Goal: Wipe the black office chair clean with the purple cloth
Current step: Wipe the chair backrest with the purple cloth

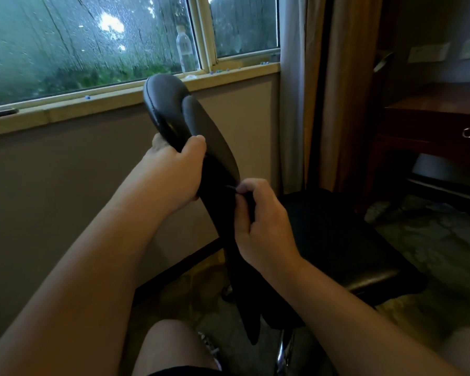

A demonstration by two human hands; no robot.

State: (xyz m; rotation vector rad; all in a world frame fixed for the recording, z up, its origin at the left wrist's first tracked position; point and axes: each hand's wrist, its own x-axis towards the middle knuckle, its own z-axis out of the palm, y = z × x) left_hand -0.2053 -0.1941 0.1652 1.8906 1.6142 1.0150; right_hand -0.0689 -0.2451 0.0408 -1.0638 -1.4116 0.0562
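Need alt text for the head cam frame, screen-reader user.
Seen from above, a person's left hand grips the upper backrest of a black office chair while the right hand pinches something small and dark at its edge; no purple cloth is clearly visible. Behind, a water bottle stands on the sill of a rain-streaked window.

The left hand [174, 172] grips the upper backrest of the black office chair [215, 164], seen edge-on below the window sill [120, 101]. The right hand [258, 221] pinches something small at the backrest's edge, possibly a tag. A water bottle [185, 48] stands on the sill.
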